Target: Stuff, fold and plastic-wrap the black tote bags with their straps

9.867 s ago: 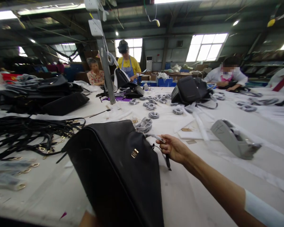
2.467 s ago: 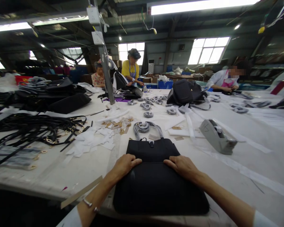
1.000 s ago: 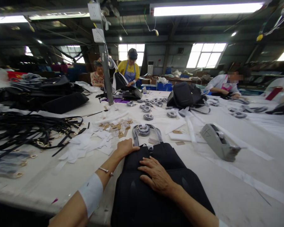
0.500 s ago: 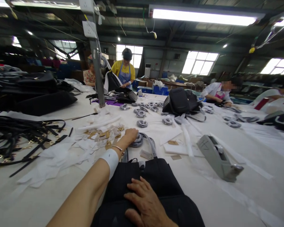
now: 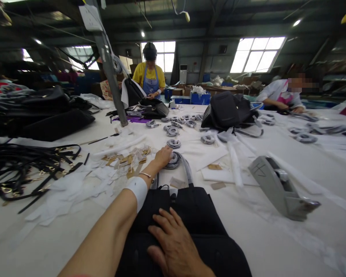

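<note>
A black handbag (image 5: pixel 190 215) lies flat in front of me, its handle (image 5: pixel 187 169) in grey wrapping looping away from me. My right hand (image 5: pixel 175 242) rests on the bag's front with fingers spread. Past the bag's top edge, my left hand (image 5: pixel 163 157) is closed at the near-left side of a coiled strap (image 5: pixel 173 161) in grey wrap; its fingertips are partly hidden. Just beyond sits another wrapped coil (image 5: pixel 173 144), with several more behind it.
Paper tags (image 5: pixel 132 157) and white tissue scraps (image 5: pixel 75 192) lie left, beside black straps with gold clasps (image 5: pixel 31 169). A grey tape dispenser (image 5: pixel 279 188) stands right. Another black bag (image 5: pixel 229 111) sits farther back. Co-workers (image 5: pixel 150 77) work across the table near a metal post (image 5: pixel 111 69).
The view has tipped and shifted a little. My left hand stays by the coil, and my right hand still lies spread on the bag.
</note>
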`<state>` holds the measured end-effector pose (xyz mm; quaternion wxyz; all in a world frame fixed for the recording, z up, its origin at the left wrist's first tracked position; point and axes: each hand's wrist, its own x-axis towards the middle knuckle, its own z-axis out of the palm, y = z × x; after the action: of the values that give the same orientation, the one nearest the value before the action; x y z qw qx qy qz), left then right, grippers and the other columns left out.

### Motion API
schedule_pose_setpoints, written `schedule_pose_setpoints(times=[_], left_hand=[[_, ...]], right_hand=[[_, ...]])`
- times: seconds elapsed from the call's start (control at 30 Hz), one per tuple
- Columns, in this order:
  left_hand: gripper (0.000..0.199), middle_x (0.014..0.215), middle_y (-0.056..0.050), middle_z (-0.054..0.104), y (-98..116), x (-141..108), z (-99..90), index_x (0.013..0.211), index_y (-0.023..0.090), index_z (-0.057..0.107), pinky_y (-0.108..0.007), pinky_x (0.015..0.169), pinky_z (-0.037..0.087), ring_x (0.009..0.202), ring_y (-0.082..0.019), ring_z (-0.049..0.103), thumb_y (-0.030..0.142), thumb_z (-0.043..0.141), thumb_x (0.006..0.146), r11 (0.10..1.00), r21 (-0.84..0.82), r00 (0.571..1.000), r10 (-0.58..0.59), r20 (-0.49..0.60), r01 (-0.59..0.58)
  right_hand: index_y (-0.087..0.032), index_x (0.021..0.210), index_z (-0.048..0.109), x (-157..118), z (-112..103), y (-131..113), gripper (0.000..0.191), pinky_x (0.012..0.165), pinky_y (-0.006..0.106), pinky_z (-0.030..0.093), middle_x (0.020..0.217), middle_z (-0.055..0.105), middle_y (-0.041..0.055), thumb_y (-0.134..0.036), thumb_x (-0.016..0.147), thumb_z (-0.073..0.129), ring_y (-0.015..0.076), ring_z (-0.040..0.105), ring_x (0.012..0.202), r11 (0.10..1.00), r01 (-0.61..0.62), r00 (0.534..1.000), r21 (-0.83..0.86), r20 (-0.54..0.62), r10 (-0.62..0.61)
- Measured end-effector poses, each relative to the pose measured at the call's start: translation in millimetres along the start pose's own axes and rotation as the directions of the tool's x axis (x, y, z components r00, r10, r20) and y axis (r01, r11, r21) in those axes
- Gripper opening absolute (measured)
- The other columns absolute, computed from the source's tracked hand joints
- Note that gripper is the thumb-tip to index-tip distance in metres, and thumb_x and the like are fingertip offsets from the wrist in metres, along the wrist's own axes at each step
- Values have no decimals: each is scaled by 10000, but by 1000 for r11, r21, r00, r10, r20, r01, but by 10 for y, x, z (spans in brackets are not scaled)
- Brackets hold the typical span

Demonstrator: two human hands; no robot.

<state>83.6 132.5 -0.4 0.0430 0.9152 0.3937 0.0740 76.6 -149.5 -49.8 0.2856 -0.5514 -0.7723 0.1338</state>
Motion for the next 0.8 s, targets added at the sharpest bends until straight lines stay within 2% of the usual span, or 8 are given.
schedule_pose_setpoints(times=[0.13, 0.23, 0.33, 0.43, 0.5, 0.6, 0.7, 0.8], left_hand=[[399, 1298, -129, 561, -94, -557, -325, 1285, 133, 526, -291, 1046, 373, 1206, -215, 517, 250, 473, 907, 998, -43, 999, -42, -9, 41], [353, 1252, -96, 622, -72, -1380, -451, 1214, 168, 596, -300, 1035, 400, 1170, -211, 561, 291, 422, 933, 996, -53, 997, -66, 28, 68], [391, 1348, -71, 568, 33, -2323, -272, 1291, 211, 548, -359, 1085, 372, 1268, -217, 494, 311, 393, 946, 998, -40, 999, -45, 25, 46], [476, 1491, -91, 393, 116, -2951, 85, 1392, 194, 439, -430, 1099, 371, 1373, -246, 366, 261, 436, 921, 995, 45, 995, -89, -40, 90], [513, 1513, -101, 346, 130, -3106, 274, 1423, 184, 391, -448, 1097, 381, 1390, -251, 333, 248, 448, 917, 993, 81, 994, -78, -82, 85], [509, 1501, -111, 367, 99, -3094, 400, 1417, 175, 394, -450, 1092, 398, 1380, -252, 351, 250, 457, 918, 994, 98, 989, -25, -143, 40], [480, 1473, -115, 414, 61, -3035, 408, 1398, 179, 418, -452, 1082, 418, 1359, -251, 389, 262, 450, 926, 998, 69, 978, 6, -211, 9], [471, 1435, -115, 469, 58, -3036, 389, 1387, 183, 430, -461, 1085, 417, 1335, -249, 426, 293, 459, 930, 1000, 3, 974, 24, -226, -23]], right_hand=[[-280, 1277, 564, 4, -94, -79, 393, 1166, 491, 220, 1366, 544, 33, -456, 935, 484, 254, 394, 1338, 1000, -8, 1000, 5, 10, 8], [-259, 1251, 584, 8, -77, -77, 374, 1160, 503, 224, 1334, 565, 52, -435, 932, 499, 262, 408, 1325, 1000, 7, 1000, 10, -25, -7], [-240, 1218, 596, -5, -11, -49, 337, 1155, 495, 242, 1298, 588, 59, -367, 910, 543, 252, 437, 1302, 999, 20, 997, 30, -76, -18], [-203, 1149, 614, -48, 50, -22, 295, 1142, 470, 282, 1238, 619, 74, -193, 861, 550, 235, 479, 1261, 999, -2, 989, 48, -147, 9], [-191, 1086, 630, -71, 52, -26, 276, 1136, 459, 289, 1204, 632, 81, -126, 838, 528, 229, 493, 1244, 999, -24, 986, 41, -164, 30], [-188, 980, 663, 3, -36, -107, 209, 1101, 442, 322, 1142, 652, 83, -118, 831, 533, 235, 521, 1200, 998, -67, 994, -10, -84, 66], [-183, 914, 676, 289, -167, -285, 152, 951, 375, 427, 1014, 675, 73, -152, 838, 548, 227, 585, 1041, 992, -86, 996, -91, 26, 89], [-187, 920, 675, 699, -176, -436, 137, 875, 325, 427, 968, 675, 57, -183, 857, 553, 205, 588, 959, 994, -23, 1000, -102, 13, 25]])
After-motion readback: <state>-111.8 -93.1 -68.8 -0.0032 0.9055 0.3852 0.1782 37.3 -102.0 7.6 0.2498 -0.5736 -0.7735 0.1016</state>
